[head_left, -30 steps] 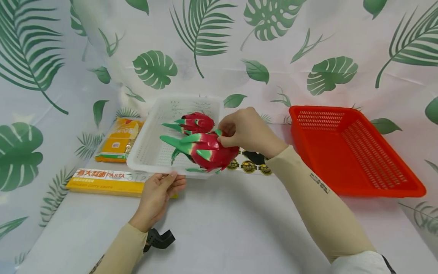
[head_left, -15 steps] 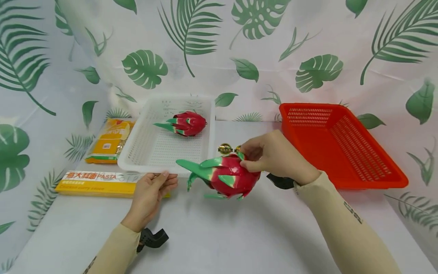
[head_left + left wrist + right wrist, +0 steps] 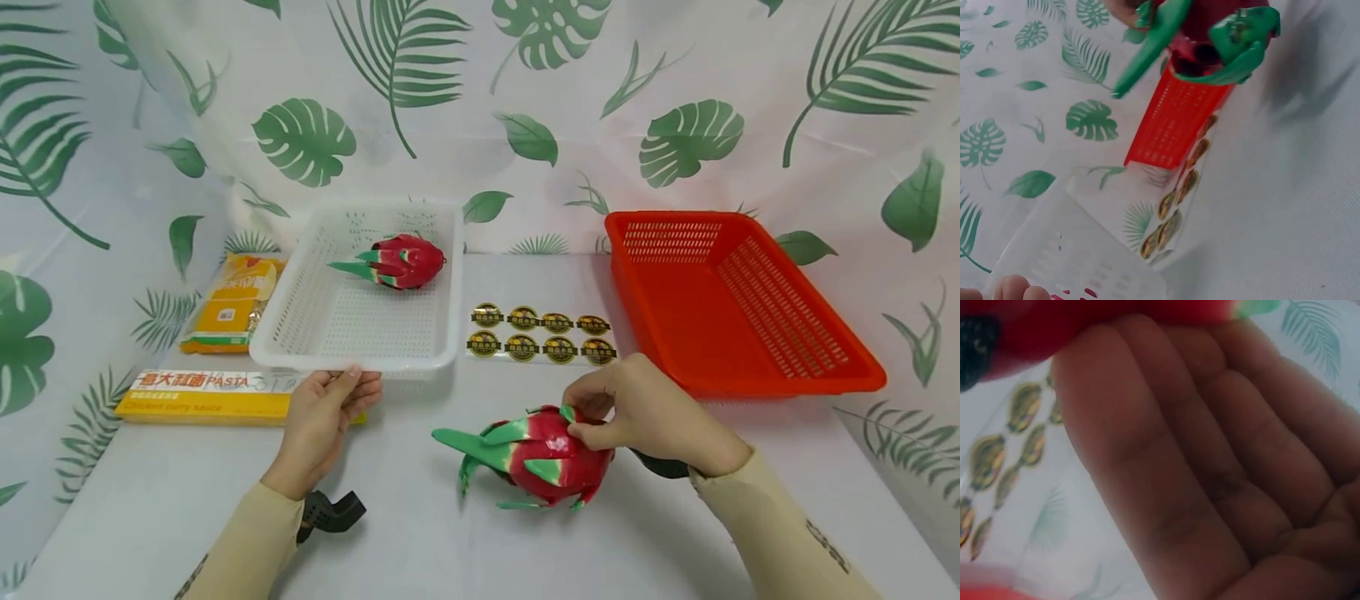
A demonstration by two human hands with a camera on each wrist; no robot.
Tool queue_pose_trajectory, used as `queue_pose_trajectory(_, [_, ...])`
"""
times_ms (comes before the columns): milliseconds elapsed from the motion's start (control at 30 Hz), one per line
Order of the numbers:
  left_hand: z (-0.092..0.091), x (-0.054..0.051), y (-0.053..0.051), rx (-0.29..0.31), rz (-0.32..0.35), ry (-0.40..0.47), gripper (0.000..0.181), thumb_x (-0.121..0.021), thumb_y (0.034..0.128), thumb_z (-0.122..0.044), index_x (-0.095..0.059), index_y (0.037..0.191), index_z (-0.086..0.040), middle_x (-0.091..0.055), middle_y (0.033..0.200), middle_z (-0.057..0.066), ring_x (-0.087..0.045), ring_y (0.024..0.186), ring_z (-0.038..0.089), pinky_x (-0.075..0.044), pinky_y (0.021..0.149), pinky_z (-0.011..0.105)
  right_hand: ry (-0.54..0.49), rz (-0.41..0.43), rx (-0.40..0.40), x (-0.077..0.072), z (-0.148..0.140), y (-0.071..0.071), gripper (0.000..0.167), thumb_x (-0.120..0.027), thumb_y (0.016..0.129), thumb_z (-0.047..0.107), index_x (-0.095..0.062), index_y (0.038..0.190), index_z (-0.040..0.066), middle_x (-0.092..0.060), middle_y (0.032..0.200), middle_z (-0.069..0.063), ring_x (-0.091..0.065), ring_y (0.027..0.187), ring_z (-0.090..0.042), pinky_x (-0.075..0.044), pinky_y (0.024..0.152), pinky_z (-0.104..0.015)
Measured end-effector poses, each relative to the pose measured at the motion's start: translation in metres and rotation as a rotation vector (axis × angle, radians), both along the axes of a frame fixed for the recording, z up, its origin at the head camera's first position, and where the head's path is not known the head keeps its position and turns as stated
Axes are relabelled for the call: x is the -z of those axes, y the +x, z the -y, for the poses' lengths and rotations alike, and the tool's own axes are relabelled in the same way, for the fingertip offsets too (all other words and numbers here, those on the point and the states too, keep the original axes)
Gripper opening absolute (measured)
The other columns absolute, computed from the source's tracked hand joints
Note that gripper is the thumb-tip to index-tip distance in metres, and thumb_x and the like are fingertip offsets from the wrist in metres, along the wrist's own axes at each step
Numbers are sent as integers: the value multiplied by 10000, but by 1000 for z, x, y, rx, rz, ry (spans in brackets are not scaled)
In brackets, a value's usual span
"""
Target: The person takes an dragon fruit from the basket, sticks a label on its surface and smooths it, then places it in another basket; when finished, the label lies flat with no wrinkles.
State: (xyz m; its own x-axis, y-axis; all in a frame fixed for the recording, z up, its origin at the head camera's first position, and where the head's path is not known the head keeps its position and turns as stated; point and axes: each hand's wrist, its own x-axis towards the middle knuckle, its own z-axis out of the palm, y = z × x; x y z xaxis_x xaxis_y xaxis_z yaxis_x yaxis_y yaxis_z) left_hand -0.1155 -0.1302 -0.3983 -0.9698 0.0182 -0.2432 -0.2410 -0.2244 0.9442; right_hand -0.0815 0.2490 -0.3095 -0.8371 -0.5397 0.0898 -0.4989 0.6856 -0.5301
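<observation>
Beside a yellow packet (image 3: 234,304) and pasta box (image 3: 213,400), a white basket (image 3: 367,327) containing a first dragon fruit (image 3: 412,262) is pinched at the rim by the left hand (image 3: 318,421); a second dragon fruit (image 3: 543,454) is grasped by the right hand (image 3: 648,412) before a sticker sheet (image 3: 540,335), a red basket (image 3: 742,304) placed rightmost.

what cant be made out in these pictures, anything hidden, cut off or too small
Head view: part of the pasta box, behind the left hand.
Head view: fine lettering on the stickers, too small to read.
Left wrist view: most of the dragon fruit in the white basket, hidden by the basket's wall and the bottom edge.
Right wrist view: most of the held dragon fruit, cut off by the top edge.
</observation>
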Motion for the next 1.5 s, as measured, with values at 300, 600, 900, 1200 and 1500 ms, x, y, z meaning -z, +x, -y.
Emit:
queue_pose_trajectory(300, [-1, -1, 2, -2, -19, 18, 283, -505, 1102, -205, -483, 1284, 10, -765, 984, -52, -740, 927, 82, -606, 926, 247, 15, -26, 75, 12, -26, 19, 220, -888, 777, 81, -776, 894, 231, -698, 762, 177, -609, 682, 52, -589, 638, -232])
queue_pose_trajectory(600, [-5, 1, 3, -26, -25, 40, 256, -518, 1096, -202, -488, 1254, -3, -765, 958, -58, -740, 907, 89, -613, 908, 250, -12, 11, 60, 17, -28, 16, 216, -868, 795, 74, -784, 910, 236, -676, 756, 183, -595, 668, 28, -559, 608, -214])
queue_pose_trajectory(900, [-5, 1, 4, -28, -36, 42, 269, -525, 1095, -218, -489, 1256, -6, -768, 960, -57, -741, 903, 85, -613, 899, 241, 79, 92, 83, 13, -28, 12, 196, -868, 830, 159, -780, 984, 243, -738, 911, 152, -656, 831, -19, -615, 748, -263])
queue_pose_trajectory(1200, [-14, 6, 4, -1, -53, 103, 226, -428, 1129, -245, -485, 1152, -27, -769, 944, -39, -742, 885, 102, -622, 877, 254, 75, 95, 85, 15, -30, 11, 207, -849, 873, 294, -770, 1059, 246, -738, 991, 152, -671, 929, -77, -603, 810, -262])
queue_pose_trajectory(1500, [-37, 12, 4, 185, -37, -112, 410, -502, 1107, -236, -539, 1325, 109, -757, 1098, 72, -748, 1004, 157, -612, 930, 285, 74, 92, 94, 13, -30, 9, 216, -827, 894, 331, -775, 1075, 226, -744, 1008, 146, -668, 944, -50, -602, 846, -305])
